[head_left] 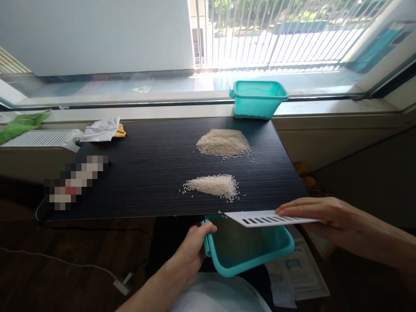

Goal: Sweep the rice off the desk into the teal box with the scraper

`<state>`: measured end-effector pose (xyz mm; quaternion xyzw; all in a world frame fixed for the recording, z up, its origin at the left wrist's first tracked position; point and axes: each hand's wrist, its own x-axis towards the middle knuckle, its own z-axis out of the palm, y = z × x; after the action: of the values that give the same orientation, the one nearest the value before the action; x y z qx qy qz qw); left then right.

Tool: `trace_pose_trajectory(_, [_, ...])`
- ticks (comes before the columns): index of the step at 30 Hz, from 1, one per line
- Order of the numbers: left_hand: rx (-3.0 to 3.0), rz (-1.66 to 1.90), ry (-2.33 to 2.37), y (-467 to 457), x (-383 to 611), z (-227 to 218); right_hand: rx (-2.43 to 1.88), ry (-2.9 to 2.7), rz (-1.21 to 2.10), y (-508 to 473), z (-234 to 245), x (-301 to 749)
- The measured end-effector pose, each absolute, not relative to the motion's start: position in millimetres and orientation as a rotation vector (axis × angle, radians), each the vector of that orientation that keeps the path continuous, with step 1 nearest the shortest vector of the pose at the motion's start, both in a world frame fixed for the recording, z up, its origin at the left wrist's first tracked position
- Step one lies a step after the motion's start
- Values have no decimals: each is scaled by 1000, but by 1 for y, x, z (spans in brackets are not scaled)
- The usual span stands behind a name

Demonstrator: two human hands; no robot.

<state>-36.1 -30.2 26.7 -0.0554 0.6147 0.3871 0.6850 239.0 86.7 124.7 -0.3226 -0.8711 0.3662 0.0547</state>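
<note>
My left hand (195, 242) grips the left rim of a teal plastic container (224, 266), held below the table's front edge. A white slotted spatula (253, 219) is in my right hand (328, 216), its flat blade lying over the container's opening by the table edge. The container's inside is dark, so I cannot make out its contents well. On the tabletop just beyond, a smaller pile of white rice (214, 185) lies near the front edge. Behind it spreads a larger rice pile (224, 143), with loose grains around both.
The dark table (146, 173) stands against the window sill. A second teal container (253, 106) is at its back right corner. White and yellow cloths (101, 129) lie at the back left, beside a radiator (42, 138). A power cord (65, 261) runs over the floor.
</note>
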Motion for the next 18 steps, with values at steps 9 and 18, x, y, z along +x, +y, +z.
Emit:
trace_pose_trajectory(9, [-100,875,1370,-28,-36,29,-891,-2581,1179,87,123,220])
trace_pose_trajectory(18, [-125,862,1393,-28,-36,29,-1049,-2574,1080,85,126,242])
